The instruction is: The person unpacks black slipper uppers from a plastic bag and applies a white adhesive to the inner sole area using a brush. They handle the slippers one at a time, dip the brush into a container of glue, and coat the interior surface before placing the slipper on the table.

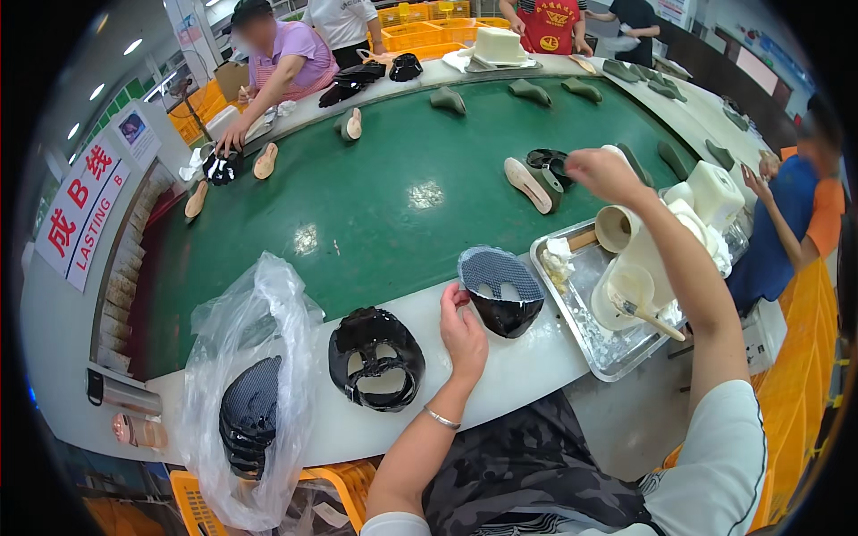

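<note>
My left hand [465, 338] pinches the edge of a glossy black shoe upper [508, 313] with a grey mesh lining, at the near edge of the worktop. My right hand [609, 176] reaches over the green belt, its fingers closed at the edge of another black shoe upper [547, 161]. That upper lies against a dark green shoe last with a pale sole [529, 185]. Left of my left hand, a third black upper [376, 359] rests on the white worktop [447, 393]. A clear plastic bag [201, 384] holds a stack of black uppers [250, 415] further left.
Under my right arm, a metal tray [572, 322] carries white tubs and a brush [657, 322]. Several lasts ride the green belt [375, 223]. Co-workers stand at the far side and right. An orange crate [192, 500] sits below the worktop; a flask [123, 393] lies at left.
</note>
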`<move>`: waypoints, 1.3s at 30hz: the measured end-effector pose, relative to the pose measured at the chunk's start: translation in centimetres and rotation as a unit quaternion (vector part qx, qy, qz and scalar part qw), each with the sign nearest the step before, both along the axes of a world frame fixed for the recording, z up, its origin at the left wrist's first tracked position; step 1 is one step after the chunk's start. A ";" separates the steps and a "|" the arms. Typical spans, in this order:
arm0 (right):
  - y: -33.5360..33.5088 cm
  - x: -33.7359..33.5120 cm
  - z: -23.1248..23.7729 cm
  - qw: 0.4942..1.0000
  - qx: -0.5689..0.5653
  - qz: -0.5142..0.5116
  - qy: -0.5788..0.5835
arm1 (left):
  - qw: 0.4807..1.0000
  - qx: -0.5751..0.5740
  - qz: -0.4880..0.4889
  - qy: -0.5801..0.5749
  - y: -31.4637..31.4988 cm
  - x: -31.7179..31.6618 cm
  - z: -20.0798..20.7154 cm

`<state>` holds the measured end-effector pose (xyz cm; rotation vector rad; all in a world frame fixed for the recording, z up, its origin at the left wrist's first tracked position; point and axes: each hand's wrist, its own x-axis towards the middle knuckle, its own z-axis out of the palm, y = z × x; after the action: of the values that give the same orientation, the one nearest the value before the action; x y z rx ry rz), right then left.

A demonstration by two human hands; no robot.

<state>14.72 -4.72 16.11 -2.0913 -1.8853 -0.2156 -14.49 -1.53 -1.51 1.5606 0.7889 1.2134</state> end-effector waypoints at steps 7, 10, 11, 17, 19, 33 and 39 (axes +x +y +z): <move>-8.7 11.9 -3.2 0.959 0.102 -0.264 0.001 | 1.000 0.016 0.008 0.021 -0.4 0.8 -0.1; -7.6 10.9 -3.4 0.955 0.010 -0.228 0.187 | 0.999 0.026 0.011 0.032 -0.3 0.3 -0.2; -7.1 10.4 -3.4 0.960 -0.019 -0.208 0.189 | 0.999 0.030 0.016 0.038 -0.2 0.3 -0.2; -7.0 10.0 -3.7 0.957 -0.067 -0.160 0.230 | 0.999 0.020 0.009 0.026 -0.3 0.2 -0.2; -7.0 9.8 -3.5 0.958 -0.066 -0.161 0.228 | 0.999 0.020 0.011 0.024 -0.4 0.2 0.0; -7.2 9.7 -3.4 0.958 -0.061 -0.172 0.221 | 0.999 0.012 0.005 0.031 -0.5 0.1 0.0; -7.2 9.7 -3.5 0.959 -0.052 -0.168 0.222 | 0.999 0.011 0.006 0.034 -0.5 0.1 -0.2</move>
<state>24.41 -11.96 12.61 -2.2824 -1.3022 0.2670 -14.44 -2.04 -1.72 1.6238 0.8318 1.1862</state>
